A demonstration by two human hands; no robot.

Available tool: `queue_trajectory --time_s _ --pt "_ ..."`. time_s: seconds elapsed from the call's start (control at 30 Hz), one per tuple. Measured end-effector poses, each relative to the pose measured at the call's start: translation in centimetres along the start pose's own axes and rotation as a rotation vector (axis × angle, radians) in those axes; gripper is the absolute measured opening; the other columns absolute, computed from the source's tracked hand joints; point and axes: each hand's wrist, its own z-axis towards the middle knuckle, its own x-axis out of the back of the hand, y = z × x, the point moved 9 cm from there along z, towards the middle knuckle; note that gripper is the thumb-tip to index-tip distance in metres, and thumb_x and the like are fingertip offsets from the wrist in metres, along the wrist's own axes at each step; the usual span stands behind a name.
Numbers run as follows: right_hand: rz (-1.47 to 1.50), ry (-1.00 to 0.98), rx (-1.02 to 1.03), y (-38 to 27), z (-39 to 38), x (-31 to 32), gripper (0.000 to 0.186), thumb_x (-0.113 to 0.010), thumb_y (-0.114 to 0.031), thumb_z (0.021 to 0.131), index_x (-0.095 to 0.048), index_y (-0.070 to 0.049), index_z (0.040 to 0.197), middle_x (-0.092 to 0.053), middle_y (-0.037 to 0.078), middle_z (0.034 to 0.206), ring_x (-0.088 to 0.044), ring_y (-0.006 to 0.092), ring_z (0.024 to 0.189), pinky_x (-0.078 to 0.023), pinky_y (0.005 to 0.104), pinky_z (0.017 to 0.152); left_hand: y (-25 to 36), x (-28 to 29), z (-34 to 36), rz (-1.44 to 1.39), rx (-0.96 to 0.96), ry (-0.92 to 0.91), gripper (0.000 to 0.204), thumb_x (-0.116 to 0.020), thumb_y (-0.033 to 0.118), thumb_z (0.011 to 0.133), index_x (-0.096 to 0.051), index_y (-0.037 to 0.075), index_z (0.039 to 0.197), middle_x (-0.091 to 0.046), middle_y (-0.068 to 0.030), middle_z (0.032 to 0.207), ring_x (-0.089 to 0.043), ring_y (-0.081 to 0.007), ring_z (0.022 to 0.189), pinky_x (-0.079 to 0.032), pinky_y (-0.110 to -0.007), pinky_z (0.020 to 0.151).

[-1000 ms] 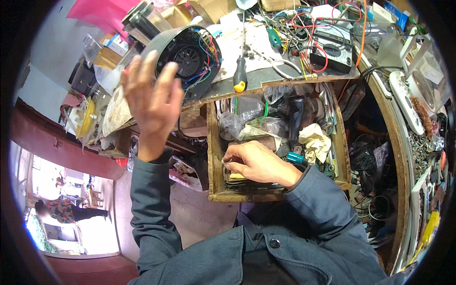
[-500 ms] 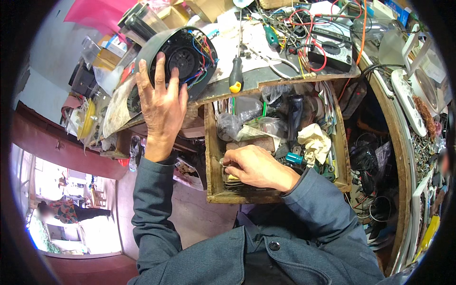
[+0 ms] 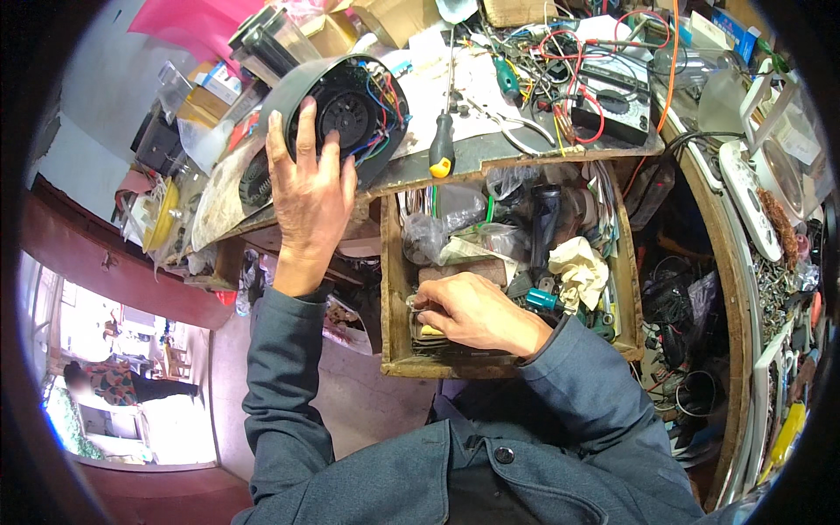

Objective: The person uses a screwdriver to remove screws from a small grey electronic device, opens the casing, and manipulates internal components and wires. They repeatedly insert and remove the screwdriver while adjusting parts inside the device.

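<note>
A round black appliance base (image 3: 372, 149), its underside exposed with coloured wires inside, lies tilted at the bench's left. My left hand (image 3: 311, 201) grips its near rim, fingertips over the inner plastic. My right hand (image 3: 472, 311) is down in the open wooden drawer (image 3: 389, 354), near its left wall, thumb and fingers pinched on something I cannot make out. Around it are plastic bags (image 3: 424, 236), crumpled pale paper (image 3: 577, 276), a teal object (image 3: 541, 297) and a black cylinder (image 3: 542, 227). A black-and-yellow screwdriver (image 3: 442, 144) lies on the bench above the drawer.
The bench (image 3: 525, 153) holds pliers (image 3: 534, 131), a green screwdriver (image 3: 507, 79), tangled leads and a meter (image 3: 617, 96). Boxes and a clear jug (image 3: 262, 44) crowd the back; a cluttered side shelf (image 3: 731, 367) runs along the right. A person (image 3: 122, 385) is visible through the left doorway.
My left hand has moved onto the black base, fingers now resting over its rim and inside. My right hand stays in the drawer with little change.
</note>
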Motion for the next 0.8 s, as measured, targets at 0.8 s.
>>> queue_trajectory --time_s 0.8 --pt "0.014 0.099 0.005 1.7 0.6 0.5 0.02 -0.072 -0.017 0.095 -0.072 0.001 0.105 -0.074 0.021 0.089 -0.073 0.0379 0.084 -0.056 0.0438 0.075 -8.6 0.6 -1.1 -0.476 0.235 0.206 0.055 -0.054 -0.008 0.095 -0.057 0.003 0.149 -0.067 -0.0222 0.14 -0.065 -0.0393 0.13 -0.049 -0.044 0.111"
